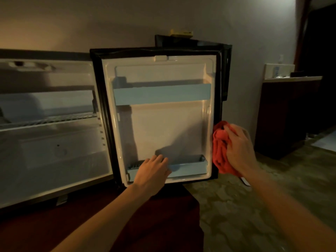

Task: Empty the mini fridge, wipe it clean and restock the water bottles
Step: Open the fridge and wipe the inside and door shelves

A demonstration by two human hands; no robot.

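One open fridge door [160, 124] carries two blue shelves; left hand [154, 170] lies flat, ungripping, on the lower shelf [189, 168]. Right hand [238, 148] clutches one red cloth [219, 151] against the door's edge.

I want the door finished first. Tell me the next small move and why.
Probably slide the red cloth down the door's right edge gasket. The right hand presses the cloth there, about two thirds down, while the left hand steadies the bottom door shelf. Both shelves look empty.
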